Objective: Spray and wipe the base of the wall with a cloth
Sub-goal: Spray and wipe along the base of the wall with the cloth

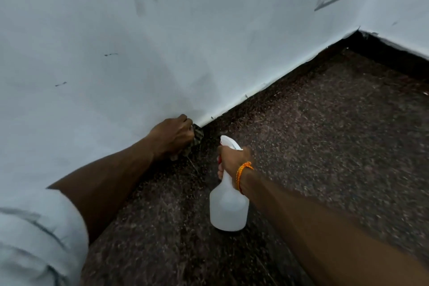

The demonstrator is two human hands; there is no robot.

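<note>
Fingers of the left hand were closed around a crumpled dark patterned cloth, pressing it against the foot of the white painted wall where it met the dark speckled stone floor. Just to its right and nearer, the right hand, an orange thread band at its wrist, was clenched on the neck of a translucent white plastic spray bottle, nozzle aimed toward the cloth

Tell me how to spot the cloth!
Find the white wall and follow it down to the dark speckled floor. There the left hand clutches the cloth: a dark, patterned rag, unlike the white spray bottle nearby.
</note>
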